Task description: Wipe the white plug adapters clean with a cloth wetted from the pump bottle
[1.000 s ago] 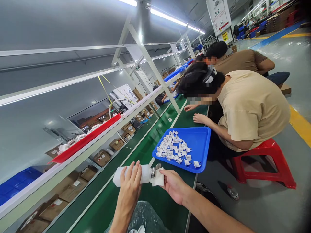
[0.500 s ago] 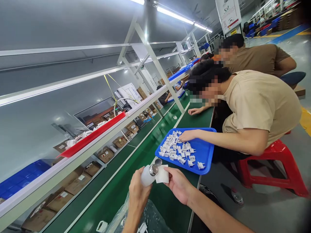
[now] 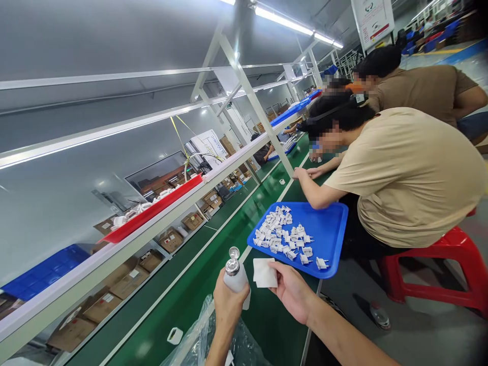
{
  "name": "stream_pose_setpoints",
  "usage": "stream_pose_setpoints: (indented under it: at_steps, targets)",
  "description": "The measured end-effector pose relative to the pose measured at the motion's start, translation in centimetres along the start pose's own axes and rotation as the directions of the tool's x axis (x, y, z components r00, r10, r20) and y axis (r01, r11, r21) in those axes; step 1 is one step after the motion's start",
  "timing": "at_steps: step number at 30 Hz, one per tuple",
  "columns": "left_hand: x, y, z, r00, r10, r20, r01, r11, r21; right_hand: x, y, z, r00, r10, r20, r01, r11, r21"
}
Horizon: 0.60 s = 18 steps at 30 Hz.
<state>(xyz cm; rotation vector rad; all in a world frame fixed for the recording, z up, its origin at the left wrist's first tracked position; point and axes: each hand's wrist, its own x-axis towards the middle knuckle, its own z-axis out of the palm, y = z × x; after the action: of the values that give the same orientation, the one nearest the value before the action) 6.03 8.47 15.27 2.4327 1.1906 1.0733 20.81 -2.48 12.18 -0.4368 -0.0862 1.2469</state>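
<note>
My left hand is wrapped round a white bottle whose metal cap is flipped open at the top. Just to its right, a folded white cloth is pinched between the thumb and fingers of my right hand. Bottle and cloth are apart, with a small gap between them. Both hands are above the green work surface. Clear plastic wrapping lies under my left forearm, and a small white part rests to the left of it.
A blue tray of white plug parts stands beyond my right hand. A person in a beige shirt leans over the bench on the right, near a red stool. Left, a shelf holds a red tray.
The bottle has come upright and away from the cloth. The cloth has shifted slightly right. The neighbouring person's hand has left the blue tray.
</note>
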Motion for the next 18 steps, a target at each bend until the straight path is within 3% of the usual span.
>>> stream_pose_setpoints:
  at_steps: [6, 10, 14, 18]
  targets:
    - [-0.5, 0.8, -0.4, 0.995, 0.094, 0.044, -0.094, 0.996, 0.007, 0.6, 0.5, -0.8, 1.000, -0.018, -0.025, 0.017, 0.998, -0.056]
    - [0.3, 0.2, 0.3, 0.995, 0.099, 0.014, -0.099, 0.995, 0.002, 1.0, 0.9, -1.4, 0.998, 0.011, -0.063, -0.015, 0.998, -0.064]
    - [2.3, -2.0, 2.3, 0.996, -0.051, -0.076, 0.049, 0.998, -0.024, 0.6, 1.9, -2.7, 0.986, 0.055, -0.155, -0.065, 0.996, -0.064]
    - [3.9, -5.1, 4.6, 0.948, -0.281, -0.149, 0.271, 0.959, -0.088, -1.8, 3.6, -4.8, 0.970, 0.124, -0.207, -0.142, 0.987, -0.074]
